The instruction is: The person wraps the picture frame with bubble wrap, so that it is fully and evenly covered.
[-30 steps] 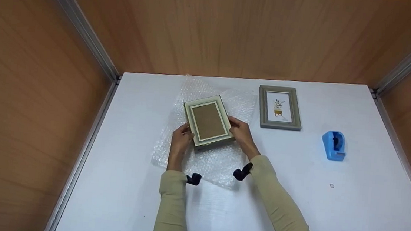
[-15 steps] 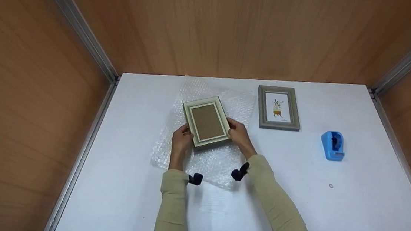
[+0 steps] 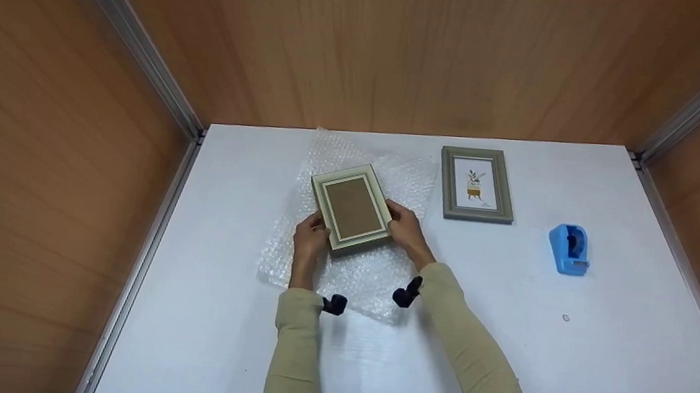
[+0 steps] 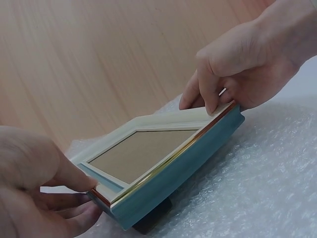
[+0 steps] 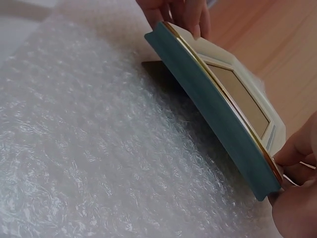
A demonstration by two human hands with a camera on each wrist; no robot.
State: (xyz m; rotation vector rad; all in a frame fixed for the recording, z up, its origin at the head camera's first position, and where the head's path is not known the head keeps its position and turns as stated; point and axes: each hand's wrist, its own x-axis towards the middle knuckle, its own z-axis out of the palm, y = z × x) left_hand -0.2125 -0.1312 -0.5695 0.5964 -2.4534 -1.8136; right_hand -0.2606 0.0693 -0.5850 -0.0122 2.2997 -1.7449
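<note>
While left hand and right hand clamp opposite sides of pale frame, head view places it over bubble wrap, left of centre toward desk's far edge; matched, even grip probably serves best. Left wrist: left fingers curled beneath corner, partly masked from head. Right wrist: dark flap below frame, unseen overhead.
</note>
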